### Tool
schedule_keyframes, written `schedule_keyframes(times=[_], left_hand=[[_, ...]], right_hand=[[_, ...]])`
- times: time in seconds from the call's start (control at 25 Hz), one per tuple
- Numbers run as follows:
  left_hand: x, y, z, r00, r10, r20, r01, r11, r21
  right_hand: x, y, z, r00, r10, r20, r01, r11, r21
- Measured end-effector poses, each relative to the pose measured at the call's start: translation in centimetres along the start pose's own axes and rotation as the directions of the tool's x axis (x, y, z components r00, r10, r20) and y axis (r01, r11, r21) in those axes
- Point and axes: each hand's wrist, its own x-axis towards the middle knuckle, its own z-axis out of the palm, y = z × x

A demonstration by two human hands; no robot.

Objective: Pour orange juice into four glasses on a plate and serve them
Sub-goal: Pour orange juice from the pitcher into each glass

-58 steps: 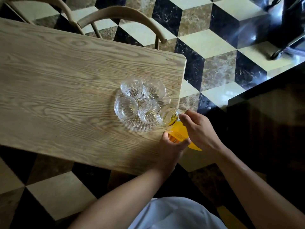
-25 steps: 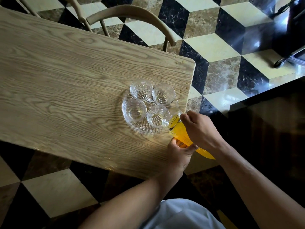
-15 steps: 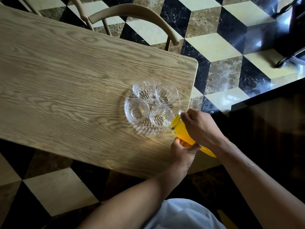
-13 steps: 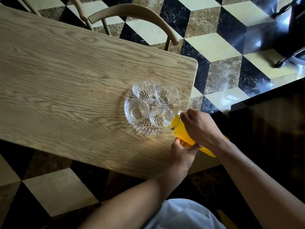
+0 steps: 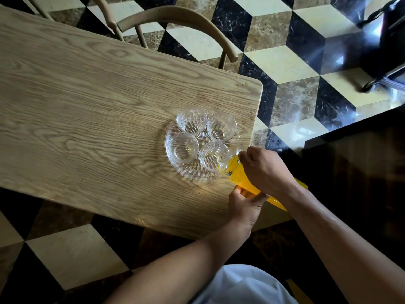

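A clear ribbed glass plate (image 5: 190,175) lies near the right end of the wooden table (image 5: 92,110) with several small clear glasses on it. A glass jug of orange juice (image 5: 237,175) is tilted steeply, its mouth over the rim of the near-right glass (image 5: 211,156). My right hand (image 5: 266,170) grips the jug from above near its neck. My left hand (image 5: 246,205) holds the jug from below at its body. The far-left glass (image 5: 191,120), far-right glass (image 5: 221,126) and near-left glass (image 5: 182,147) look empty.
A wooden chair (image 5: 175,17) stands behind the table's far edge, a second chair back beside it at the top left. The table's right edge runs just past the plate. Checkered marble floor surrounds the table. A dark piece of furniture (image 5: 355,167) fills the right side.
The jug has tipped further and its mouth has moved left over the near-right glass. Both hands have kept their hold on it. The plate and glasses have stayed put.
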Motion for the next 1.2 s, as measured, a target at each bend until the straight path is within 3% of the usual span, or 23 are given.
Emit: schedule_keyframes(times=[1.2], left_hand=[[-0.26,0.42,0.09,0.999,-0.051,0.001,0.051,0.999,-0.015]], right_hand=[[0.4,-0.51,-0.02,1.0,0.007,0.007,-0.006,0.997,-0.08]])
